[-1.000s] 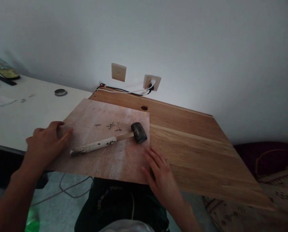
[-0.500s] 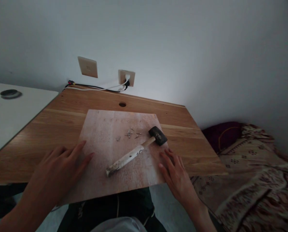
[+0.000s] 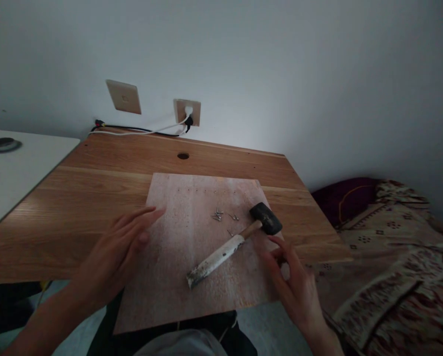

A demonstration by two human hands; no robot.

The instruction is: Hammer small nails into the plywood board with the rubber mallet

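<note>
A flat wooden board [image 3: 169,291] lies on the desk and juts over its front edge. On it rests a hammer [image 3: 219,255] with a black head and a worn, white-coated handle, slanting up to the right. Beyond the handle lie several small loose nails [image 3: 217,214]. A row of small marks runs along the board's far side. At the board's left edge is my left hand [image 3: 119,252], open, fingers stretched out. My right hand [image 3: 293,279] is at the right edge just below the hammer head, fingers bent but apart. Neither hand is on the hammer.
The wooden desk [image 3: 76,198] has a round cable hole [image 3: 183,155] near the wall. Cables [image 3: 147,131] run to a wall socket [image 3: 187,112]. A white surface [image 3: 24,183] adjoins on the left. Patterned fabric [image 3: 377,277] is heaped on the right.
The board has shifted right and a little toward me, carrying the hammer and nails. The nails lie slightly rearranged. My left hand has followed rightward; my right hand's fingers are more bent.
</note>
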